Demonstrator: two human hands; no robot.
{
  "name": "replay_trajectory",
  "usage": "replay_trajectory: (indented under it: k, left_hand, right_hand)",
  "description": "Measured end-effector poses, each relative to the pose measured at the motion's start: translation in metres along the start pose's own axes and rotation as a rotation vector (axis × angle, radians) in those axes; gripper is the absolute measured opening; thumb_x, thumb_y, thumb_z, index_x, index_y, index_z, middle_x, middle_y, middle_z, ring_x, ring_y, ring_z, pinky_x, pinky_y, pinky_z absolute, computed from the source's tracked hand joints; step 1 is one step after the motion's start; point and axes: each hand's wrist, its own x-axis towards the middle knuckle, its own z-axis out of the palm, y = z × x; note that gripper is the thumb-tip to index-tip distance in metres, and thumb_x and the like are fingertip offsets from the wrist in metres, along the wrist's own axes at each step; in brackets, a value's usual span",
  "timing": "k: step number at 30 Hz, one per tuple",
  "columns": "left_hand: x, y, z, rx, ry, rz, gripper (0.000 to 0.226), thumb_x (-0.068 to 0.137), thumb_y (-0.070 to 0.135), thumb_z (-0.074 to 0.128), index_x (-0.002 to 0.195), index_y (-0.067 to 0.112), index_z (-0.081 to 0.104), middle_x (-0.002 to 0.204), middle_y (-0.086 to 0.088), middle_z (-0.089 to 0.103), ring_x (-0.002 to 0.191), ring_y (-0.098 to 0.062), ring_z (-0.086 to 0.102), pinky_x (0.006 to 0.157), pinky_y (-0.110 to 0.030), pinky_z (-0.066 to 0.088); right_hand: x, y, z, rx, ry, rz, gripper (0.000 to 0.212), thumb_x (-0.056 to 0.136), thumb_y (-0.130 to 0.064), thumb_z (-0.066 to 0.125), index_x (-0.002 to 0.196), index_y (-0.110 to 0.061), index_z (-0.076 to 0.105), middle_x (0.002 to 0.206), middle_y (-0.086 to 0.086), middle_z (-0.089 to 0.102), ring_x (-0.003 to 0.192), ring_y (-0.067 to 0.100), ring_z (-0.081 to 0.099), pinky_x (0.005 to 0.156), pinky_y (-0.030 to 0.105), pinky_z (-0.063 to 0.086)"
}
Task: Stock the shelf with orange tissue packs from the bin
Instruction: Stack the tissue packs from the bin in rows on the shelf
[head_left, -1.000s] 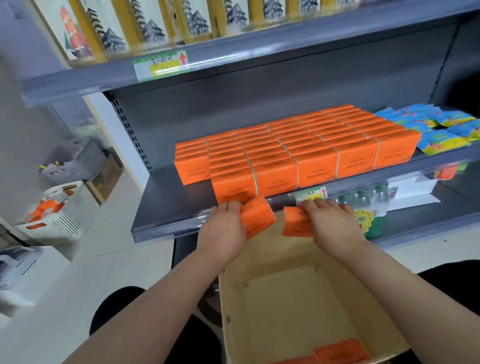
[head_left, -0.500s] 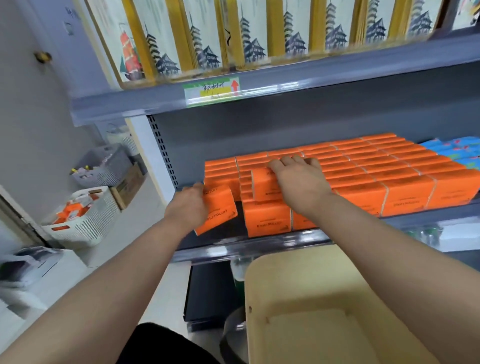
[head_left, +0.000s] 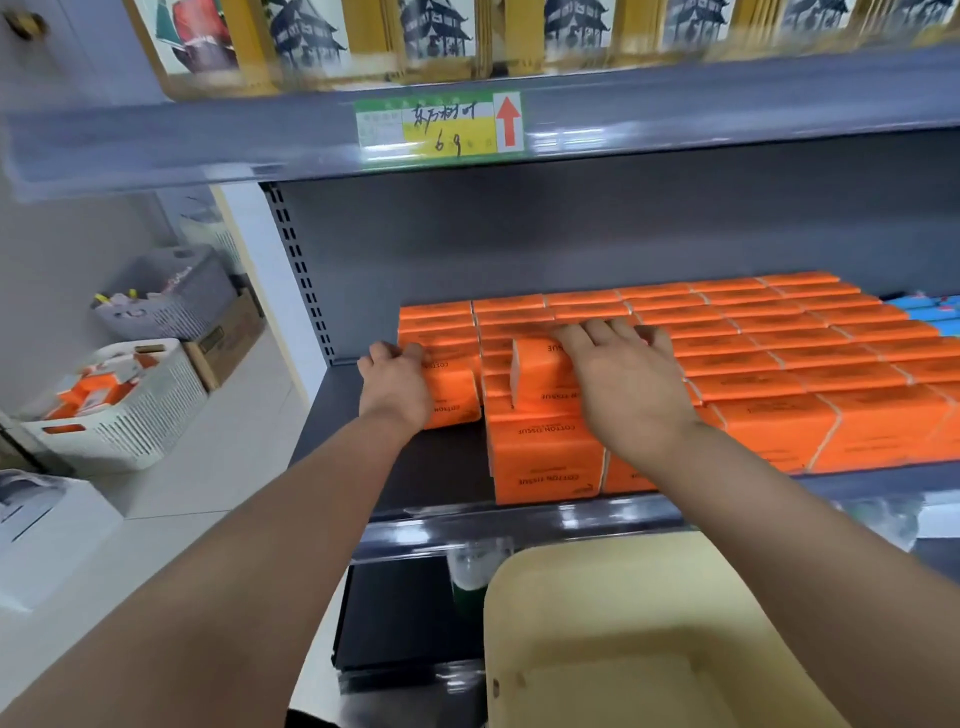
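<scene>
Left hand (head_left: 395, 384) fingers curl round pack (head_left: 454, 397), 9 o'clock; right hand (head_left: 628, 384) fingers flat on second pack (head_left: 540, 371). Both out of bin (head_left: 623, 597), now on shelf (head_left: 441, 462): nearly stocked.

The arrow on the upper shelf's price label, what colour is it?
The arrow is red on white, at the right end of the price label; head view.

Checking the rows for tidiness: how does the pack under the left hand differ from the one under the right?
The left pack sits low at the front of the end row, bare shelf before it; the right pack lies a layer higher, atop other packs. The left hand has a curled grip on the left pack; the right hand lies flat over the right pack. Both are orange, printed COTTON TISSUE.
</scene>
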Motion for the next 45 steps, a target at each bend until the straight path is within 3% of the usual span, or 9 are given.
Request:
replay_trajectory:
  k: [8,13,18,21,26,33,36,40,45]
  left_hand:
    - [-0.004,-0.003,0.004,-0.146,0.048,0.015,0.056,0.080,-0.009,0.045,0.132,0.011,0.043,0.136,-0.012,0.030,0.123,-0.030,0.030,0.088,-0.034,0.039]
    - [-0.017,-0.020,-0.019,-0.194,0.193,0.028,0.049,0.085,-0.004,0.046,0.133,0.008,0.044,0.139,-0.014,0.033,0.126,-0.032,0.031,0.099,-0.037,0.037]
    - [-0.027,-0.041,-0.043,-0.240,0.263,0.021,0.050,0.083,-0.005,0.046,0.133,0.004,0.045,0.136,-0.018,0.038,0.126,-0.035,0.035,0.101,-0.034,0.034]
    - [-0.031,-0.051,-0.047,-0.268,0.266,0.012,0.044,0.088,0.002,0.047,0.132,0.002,0.046,0.133,-0.020,0.045,0.125,-0.035,0.038,0.100,-0.037,0.033]
    - [-0.039,-0.067,-0.040,-0.301,0.192,-0.011,0.042,0.086,-0.004,0.043,0.127,0.000,0.048,0.124,-0.019,0.056,0.117,-0.036,0.050,0.092,-0.037,0.041]
    - [-0.041,-0.072,-0.012,-0.169,-0.038,0.013,0.051,0.092,0.007,0.049,0.141,0.007,0.034,0.140,-0.013,0.043,0.130,-0.028,0.040,0.101,-0.039,0.038]
    - [-0.042,-0.067,-0.003,-0.198,-0.131,0.027,0.044,0.091,0.007,0.048,0.133,0.008,0.038,0.130,-0.013,0.054,0.122,-0.030,0.050,0.095,-0.042,0.044]
    - [-0.043,-0.061,0.003,-0.188,-0.165,0.030,0.016,0.088,0.005,0.045,0.101,0.012,0.038,0.104,-0.013,0.061,0.096,-0.032,0.059,0.071,-0.037,0.042]
    - [-0.051,-0.054,-0.002,-0.117,-0.059,0.010,0.027,0.087,0.004,0.046,0.113,0.007,0.042,0.111,-0.014,0.056,0.104,-0.032,0.054,0.071,-0.038,0.041]
  right_hand:
    - [-0.001,-0.003,0.000,0.000,-0.004,0.004,0.065,0.081,0.001,0.046,0.139,-0.026,0.036,0.130,0.000,0.051,0.123,0.024,0.042,0.101,0.042,0.029]
    - [0.017,-0.023,-0.008,0.042,0.055,0.000,0.054,0.083,-0.004,0.054,0.132,-0.024,0.044,0.124,0.002,0.054,0.118,0.027,0.047,0.093,0.045,0.036]
    - [0.046,-0.078,-0.005,0.289,0.042,-0.122,0.049,0.089,-0.014,0.056,0.135,-0.024,0.043,0.126,0.004,0.047,0.121,0.027,0.044,0.094,0.044,0.038]
    - [0.055,-0.106,0.010,0.244,0.006,-0.203,0.046,0.088,-0.012,0.056,0.131,-0.024,0.046,0.125,0.004,0.048,0.121,0.026,0.044,0.094,0.042,0.037]
    - [0.058,-0.124,0.040,0.163,-0.120,-0.214,0.043,0.089,-0.008,0.052,0.130,-0.020,0.047,0.124,0.006,0.047,0.120,0.027,0.044,0.094,0.042,0.036]
    - [0.053,-0.120,0.065,0.079,-0.249,-0.149,0.056,0.079,0.006,0.050,0.132,-0.013,0.046,0.130,0.011,0.044,0.125,0.028,0.038,0.100,0.045,0.034]
    - [0.054,-0.117,0.067,0.079,-0.216,-0.155,0.050,0.084,-0.003,0.055,0.132,-0.017,0.047,0.130,0.009,0.045,0.125,0.028,0.039,0.099,0.044,0.035]
    - [0.050,-0.104,0.064,0.111,-0.198,-0.156,0.044,0.090,-0.024,0.059,0.132,-0.020,0.047,0.131,0.006,0.046,0.125,0.026,0.040,0.098,0.043,0.036]
    - [0.030,-0.087,0.052,0.113,-0.130,-0.156,0.040,0.091,-0.023,0.055,0.131,-0.021,0.048,0.132,0.004,0.046,0.123,0.025,0.040,0.096,0.041,0.035]
